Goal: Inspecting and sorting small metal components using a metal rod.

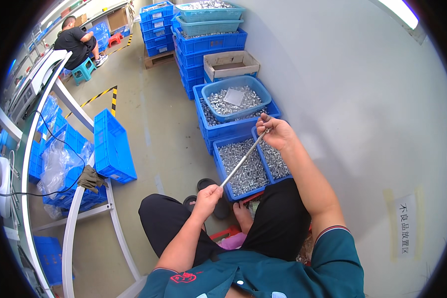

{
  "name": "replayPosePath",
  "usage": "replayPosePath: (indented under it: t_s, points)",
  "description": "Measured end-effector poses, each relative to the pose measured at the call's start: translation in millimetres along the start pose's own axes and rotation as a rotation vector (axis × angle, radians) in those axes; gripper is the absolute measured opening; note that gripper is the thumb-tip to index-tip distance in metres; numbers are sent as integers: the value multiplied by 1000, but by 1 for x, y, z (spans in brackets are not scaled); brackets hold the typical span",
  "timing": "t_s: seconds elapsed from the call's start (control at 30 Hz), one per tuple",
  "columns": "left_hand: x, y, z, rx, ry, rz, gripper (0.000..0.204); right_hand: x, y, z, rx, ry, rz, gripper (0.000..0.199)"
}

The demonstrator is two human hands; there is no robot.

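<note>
I count two hands of mine, the left hand [207, 194] and the right hand [278, 133], on one thin metal rod [244, 158]. Near my knees sit two blue bins of small metal parts, one on the left [222, 166] and one on the right [261, 158]. Farther off is one round-cornered blue tub [236, 98], one cardboard box [230, 64], and one person on a stool [75, 43] far left.

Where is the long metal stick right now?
In the head view the rod sits mid-frame, held between the left hand and the right hand, slanting above a blue bin of small metal parts.
</note>
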State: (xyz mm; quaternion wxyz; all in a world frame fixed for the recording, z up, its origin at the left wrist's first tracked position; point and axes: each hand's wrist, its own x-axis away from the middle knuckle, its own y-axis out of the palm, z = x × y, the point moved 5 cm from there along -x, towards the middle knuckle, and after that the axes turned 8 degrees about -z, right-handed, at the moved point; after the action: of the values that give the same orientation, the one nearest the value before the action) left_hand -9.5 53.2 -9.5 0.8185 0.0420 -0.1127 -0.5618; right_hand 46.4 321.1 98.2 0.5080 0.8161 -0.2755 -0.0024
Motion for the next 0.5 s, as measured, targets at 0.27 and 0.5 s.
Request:
replayPosePath:
  t_s: [0.27, 0.5]
  points:
    - [-1, 2, 0, 45, -8, 30, 27, -3, -2, 10, 44, -24, 113, 22]
    - [-4, 2, -2, 63, -23, 30, 28, -5, -5, 13, 84, -15, 128, 18]
